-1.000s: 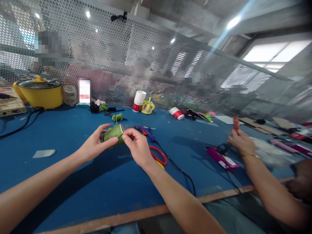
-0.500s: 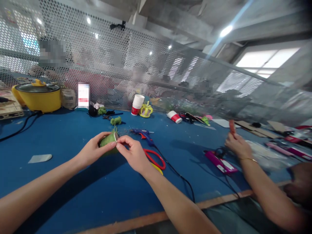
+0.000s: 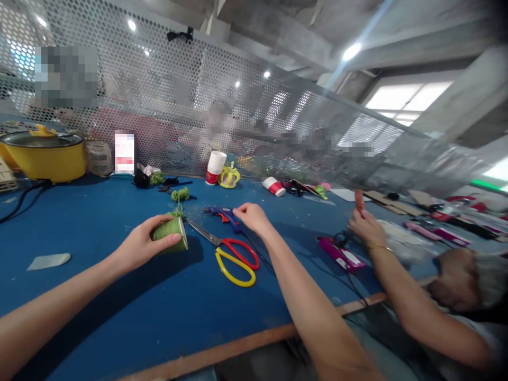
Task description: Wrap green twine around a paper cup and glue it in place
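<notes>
My left hand [image 3: 145,241] is closed around a paper cup [image 3: 170,234] wrapped in green yarn, tilted with its pale rim to the right. A strand runs from the cup to a small bundle of green yarn [image 3: 180,194] behind it. My right hand [image 3: 252,216] is at the rear end of a blue glue gun [image 3: 229,216] with an orange-red trigger. Its fingertips are pinched together there; whether they grip the gun or something else is hidden. Between my hands lie scissors [image 3: 217,242] with one red and one yellow handle loop.
At the back stand a yellow electric pot [image 3: 47,159], a lit phone [image 3: 124,153], stacked paper cups [image 3: 215,166] and a yellow crocheted crown [image 3: 229,175]. Another paper cup [image 3: 273,186] lies on its side. A co-worker's hand [image 3: 367,230] holds a brownish object beside a purple box [image 3: 341,254].
My right hand has left the cup's rim and moved right to the glue gun, uncovering the scissors. My left hand keeps the cup. The view has shifted slightly right.
</notes>
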Available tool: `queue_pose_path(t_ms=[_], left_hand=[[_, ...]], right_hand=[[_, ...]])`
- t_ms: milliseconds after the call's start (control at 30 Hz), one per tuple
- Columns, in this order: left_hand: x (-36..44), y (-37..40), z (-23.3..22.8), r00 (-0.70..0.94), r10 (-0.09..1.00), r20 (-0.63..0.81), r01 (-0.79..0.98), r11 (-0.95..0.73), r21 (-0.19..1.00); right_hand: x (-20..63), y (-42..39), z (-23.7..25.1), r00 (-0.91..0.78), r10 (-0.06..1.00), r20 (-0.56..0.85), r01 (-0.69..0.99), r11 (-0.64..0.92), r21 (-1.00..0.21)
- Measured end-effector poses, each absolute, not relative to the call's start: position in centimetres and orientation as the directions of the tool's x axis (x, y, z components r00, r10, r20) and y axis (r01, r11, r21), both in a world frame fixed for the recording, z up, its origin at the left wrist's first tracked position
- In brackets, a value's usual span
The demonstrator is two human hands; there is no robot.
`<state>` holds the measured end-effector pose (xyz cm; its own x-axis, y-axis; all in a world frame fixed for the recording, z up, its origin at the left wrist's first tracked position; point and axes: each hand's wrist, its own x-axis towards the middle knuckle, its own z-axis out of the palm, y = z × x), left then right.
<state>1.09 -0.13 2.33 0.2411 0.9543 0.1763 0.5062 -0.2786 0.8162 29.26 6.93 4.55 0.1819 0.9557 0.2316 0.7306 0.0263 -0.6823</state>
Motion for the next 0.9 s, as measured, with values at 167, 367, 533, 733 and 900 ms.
queue_pose_path(t_ms=[167,367,533,733,900], left_hand=[[1.3,-0.1,2.0,0.257,0.952,0.168,0.532,-0.285,0.797],[0.9,-0.1,1.7,0.307,0.913,0.268,0.577,-0.402,0.711],[0.5,0.3,1.5,0.328,0.898,0.292,0.623,-0.438,0.648],[0.1,0.9,1.6,0.265,0.949,0.170,0.574,-0.297,0.763],[-0.4,1.4,1.5,0.244,0.969,0.040,0.528,-0.167,0.832]], right_hand=[[29.1,8.5,1.0,0.150,0.975,0.167,0.772,-0.010,-0.635],[27.6,7.0,2.4,0.154,0.976,0.154,0.696,0.004,-0.718],[25.8,2.3,5.6,-0.104,0.994,0.030,0.518,0.080,-0.851],[23.6,-1.1,6.7,-0.248,0.969,0.013,0.426,0.121,-0.897],[23.3,-1.9,6.7,-0.206,0.977,0.056,0.477,0.150,-0.866]])
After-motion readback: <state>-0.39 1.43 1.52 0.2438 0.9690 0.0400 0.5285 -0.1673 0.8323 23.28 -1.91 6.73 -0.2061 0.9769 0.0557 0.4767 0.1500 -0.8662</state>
